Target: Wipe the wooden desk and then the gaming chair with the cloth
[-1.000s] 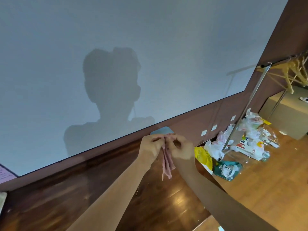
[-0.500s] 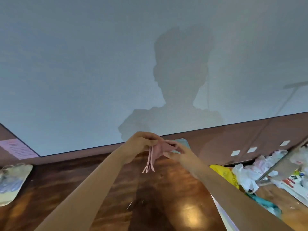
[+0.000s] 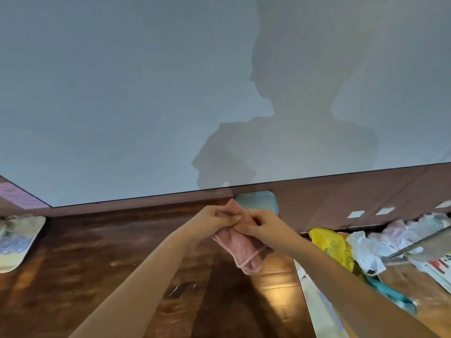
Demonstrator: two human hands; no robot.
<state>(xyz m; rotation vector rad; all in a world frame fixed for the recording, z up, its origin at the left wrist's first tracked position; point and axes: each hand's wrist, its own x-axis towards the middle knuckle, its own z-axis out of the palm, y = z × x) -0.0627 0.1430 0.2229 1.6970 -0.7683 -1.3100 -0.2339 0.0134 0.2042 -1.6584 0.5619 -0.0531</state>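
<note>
Status: left grip [image 3: 214,220] and right grip [image 3: 264,230] are both pinching the folded pink terry cloth [image 3: 244,252], fingertips meeting on its top fold. The cloth is held over the dark glossy wooden tabletop [image 3: 97,264], near the back edge and right of centre. Its loose end hangs toward the wood (can't tell if it touches). I see no wiping contact, so I'd judge this as fold-and-prep, with the desk wipe not yet started. There's no gaming chair in view.

Risks from here:
- The cloth is bunched narrow. Wiping like that gives a thin contact strip, so stripes would get missed on a surface this wide. It needs flattening under a palm.
- It's a fingertip pinch only. Pressing down and dragging that way would likely let the cloth slip out or unroll.
- A light-blue rounded rectangular tray [image 3: 256,202] sits at the back edge just behind the grips. A forward stroke could knock it.
- A clear plastic pouch [image 3: 17,240] sits at the left edge. A long sweep could shove it off.
- Small pale scraps [image 3: 174,290] lie toward the front edge. A rightward sweep would drop them over the right edge into the yellow plastic bag [image 3: 334,245] and white plastic bags [image 3: 366,252] piled just past it.
</note>
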